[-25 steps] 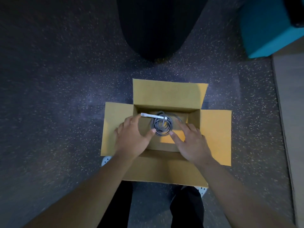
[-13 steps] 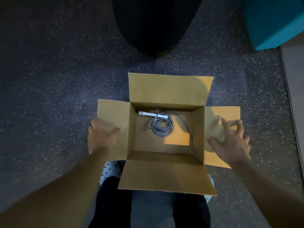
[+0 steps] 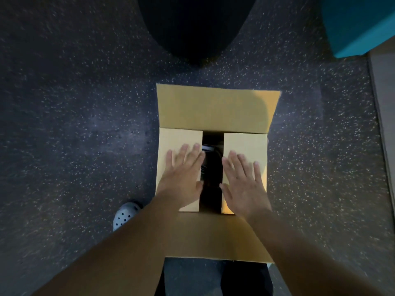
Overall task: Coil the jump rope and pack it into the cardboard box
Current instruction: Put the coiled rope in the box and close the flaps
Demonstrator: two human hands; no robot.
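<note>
Head view — flat hands (image 3: 183, 176) on flaps (image 3: 180, 144)

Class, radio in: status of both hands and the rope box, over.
Left hand and right hand flat on folded side flaps. Grey jump rope glimpsed inside brown cardboard box. Long flaps open. No obstruction.

The room is dim, the dark speckled floor (image 3: 85, 124) fading to near black at the corners. Warm light catches the brown cardboard box (image 3: 213, 107), its far flap crossed by a soft rounded shadow. Both hands are slightly motion-blurred. The wide lens bends the edges, and the gap between the flaps is black.
</note>
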